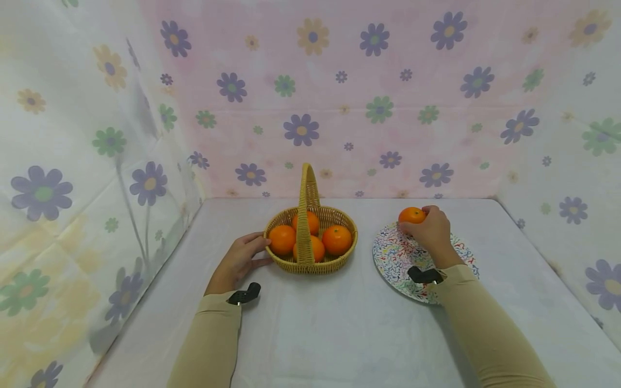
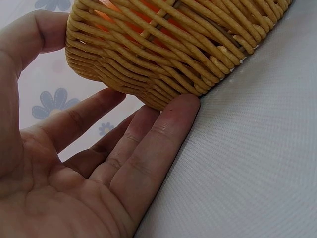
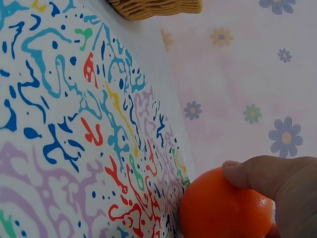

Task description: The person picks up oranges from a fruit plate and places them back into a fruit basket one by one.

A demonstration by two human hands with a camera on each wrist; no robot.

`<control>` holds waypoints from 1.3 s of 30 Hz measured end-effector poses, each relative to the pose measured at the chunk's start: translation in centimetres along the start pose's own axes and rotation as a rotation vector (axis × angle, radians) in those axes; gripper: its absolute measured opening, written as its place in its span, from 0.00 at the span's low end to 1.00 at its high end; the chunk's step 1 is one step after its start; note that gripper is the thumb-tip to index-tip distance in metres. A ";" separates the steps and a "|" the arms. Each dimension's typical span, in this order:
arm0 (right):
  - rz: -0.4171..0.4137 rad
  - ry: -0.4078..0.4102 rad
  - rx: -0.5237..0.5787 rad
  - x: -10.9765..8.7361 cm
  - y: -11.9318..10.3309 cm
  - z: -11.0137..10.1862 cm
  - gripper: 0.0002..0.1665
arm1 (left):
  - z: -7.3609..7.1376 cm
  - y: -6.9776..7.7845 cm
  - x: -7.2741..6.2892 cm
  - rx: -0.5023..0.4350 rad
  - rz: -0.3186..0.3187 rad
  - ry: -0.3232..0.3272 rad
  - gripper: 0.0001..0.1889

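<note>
A yellow wicker basket [image 1: 330,265] with a tall arched handle stands mid-table and holds several oranges [image 1: 337,240]. At its left end is my left hand [image 1: 241,258], the thumb over the rim and the fingers against the outer wall; the left wrist view shows fingertips [image 2: 182,106] low on the woven wall [image 2: 148,64]. My right hand [image 1: 432,231] grips a single orange [image 1: 411,215] between thumb and fingers, at the far edge of a round white plate [image 1: 400,264] with multicoloured squiggles. Whether that orange [image 3: 225,206] touches the plate, I cannot tell.
A white cloth covers the table [image 1: 310,328]. Flower-printed fabric [image 1: 349,108] walls in the back and both sides. The basket's handle [image 1: 304,215] rises above the oranges. A small black device [image 1: 424,275] sits at each wrist.
</note>
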State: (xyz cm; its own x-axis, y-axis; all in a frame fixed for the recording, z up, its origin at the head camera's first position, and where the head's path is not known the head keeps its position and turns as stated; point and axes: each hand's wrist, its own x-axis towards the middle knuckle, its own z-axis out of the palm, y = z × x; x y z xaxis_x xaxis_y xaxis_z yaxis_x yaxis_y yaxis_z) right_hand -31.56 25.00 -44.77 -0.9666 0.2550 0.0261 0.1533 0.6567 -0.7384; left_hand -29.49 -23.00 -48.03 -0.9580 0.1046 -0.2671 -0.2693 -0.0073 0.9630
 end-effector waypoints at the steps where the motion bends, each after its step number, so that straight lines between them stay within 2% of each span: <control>1: -0.004 0.001 -0.002 0.0 0.0 0.0 0.52 | 0.0 0.0 0.0 0.003 0.001 -0.003 0.30; 13: -0.036 -0.008 0.065 -0.7 -2.0 0.0 0.48 | -0.1 0.0 0.0 -0.010 -0.002 -0.010 0.30; 20: -0.062 -0.001 0.094 -1.0 -2.7 0.6 0.48 | 0.0 0.0 -0.1 -0.007 0.005 -0.007 0.30; 26: -0.080 -0.014 0.104 -1.4 -4.2 0.8 0.48 | 0.0 0.0 -0.1 0.000 0.009 -0.009 0.30; 39: -0.170 -0.036 0.123 -2.7 -7.0 0.8 0.46 | 0.1 0.0 -0.2 0.005 0.009 -0.006 0.30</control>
State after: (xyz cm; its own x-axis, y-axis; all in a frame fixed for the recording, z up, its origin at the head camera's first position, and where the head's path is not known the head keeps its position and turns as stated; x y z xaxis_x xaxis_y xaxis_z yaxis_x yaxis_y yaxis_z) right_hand -30.20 19.18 -40.21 -0.9835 0.1208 0.1348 -0.0368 0.5957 -0.8024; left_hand -29.33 -22.91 -47.96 -0.9598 0.1103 -0.2580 -0.2600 -0.0037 0.9656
